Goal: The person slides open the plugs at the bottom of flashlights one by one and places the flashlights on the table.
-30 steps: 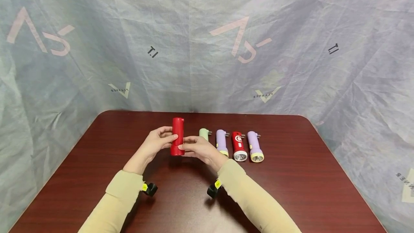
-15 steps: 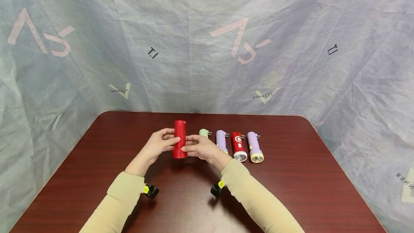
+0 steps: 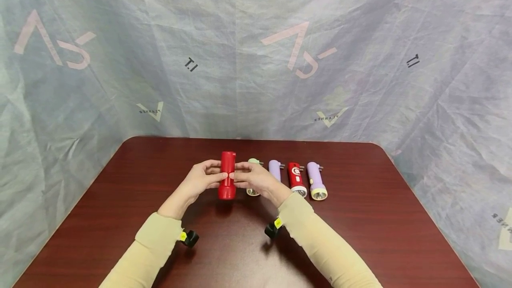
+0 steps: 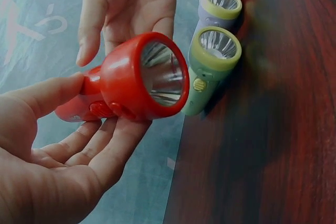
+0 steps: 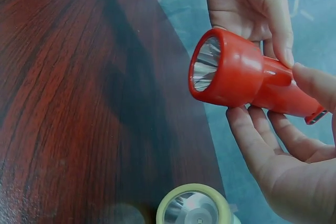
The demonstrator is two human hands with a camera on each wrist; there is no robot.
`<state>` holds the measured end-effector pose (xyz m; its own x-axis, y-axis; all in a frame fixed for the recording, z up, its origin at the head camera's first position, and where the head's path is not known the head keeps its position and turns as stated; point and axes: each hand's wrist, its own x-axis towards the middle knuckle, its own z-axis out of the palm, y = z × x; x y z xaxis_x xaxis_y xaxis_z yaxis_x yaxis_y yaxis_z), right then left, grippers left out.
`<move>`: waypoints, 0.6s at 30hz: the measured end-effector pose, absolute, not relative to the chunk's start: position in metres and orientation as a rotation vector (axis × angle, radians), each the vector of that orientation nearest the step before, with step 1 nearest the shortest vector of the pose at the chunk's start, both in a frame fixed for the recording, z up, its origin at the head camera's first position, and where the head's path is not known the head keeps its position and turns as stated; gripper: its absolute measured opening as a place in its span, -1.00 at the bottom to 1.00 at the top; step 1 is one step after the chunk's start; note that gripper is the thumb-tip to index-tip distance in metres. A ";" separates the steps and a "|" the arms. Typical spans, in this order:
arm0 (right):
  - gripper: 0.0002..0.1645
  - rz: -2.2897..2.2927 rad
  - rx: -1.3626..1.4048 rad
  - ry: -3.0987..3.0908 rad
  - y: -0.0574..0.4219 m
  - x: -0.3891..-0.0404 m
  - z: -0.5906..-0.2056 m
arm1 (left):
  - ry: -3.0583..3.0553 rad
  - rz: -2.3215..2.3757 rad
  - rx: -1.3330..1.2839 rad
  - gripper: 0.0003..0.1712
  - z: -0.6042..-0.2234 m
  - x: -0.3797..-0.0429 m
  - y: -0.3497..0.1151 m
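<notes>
Both hands hold a red flashlight (image 3: 227, 190) above the table, its lens end downward in the head view. My left hand (image 3: 202, 178) pinches it from the left, thumb on one side and fingers on the other. From the right, my right hand (image 3: 259, 179) grips the same body with thumb and fingertips. In the left wrist view the silver reflector (image 4: 163, 74) faces the camera, with a switch on the body. The right wrist view shows the red head (image 5: 236, 69) and a slot at the tail. Fingers partly hide the body.
Right of the hands, several flashlights lie in a row: a green one (image 3: 253, 192), a purple one (image 3: 274, 169) partly behind the right hand, a red-and-white one (image 3: 295, 177) and another purple one (image 3: 316, 177). Grey cloth (image 3: 240, 79) hangs behind the dark red table (image 3: 380, 217).
Both hands have moved slightly right and toward me with the red flashlight. It has turned, so its flared head now shows at the bottom. The row of flashlights stays put.
</notes>
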<state>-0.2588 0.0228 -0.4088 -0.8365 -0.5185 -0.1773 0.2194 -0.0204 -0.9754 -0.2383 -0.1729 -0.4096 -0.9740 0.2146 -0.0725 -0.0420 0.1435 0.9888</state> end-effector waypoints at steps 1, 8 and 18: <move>-0.47 -1.909 -0.315 1.758 0.023 -0.259 -0.408 | 2.222 1.923 0.171 -0.41 -0.410 -0.238 -0.172; -0.42 -1.927 -0.290 1.776 0.024 -0.260 -0.407 | 2.220 1.895 0.182 -0.40 -0.413 -0.237 -0.171; -0.42 -1.966 -0.258 1.867 0.026 -0.259 -0.408 | 2.201 1.928 0.194 -0.42 -0.415 -0.236 -0.163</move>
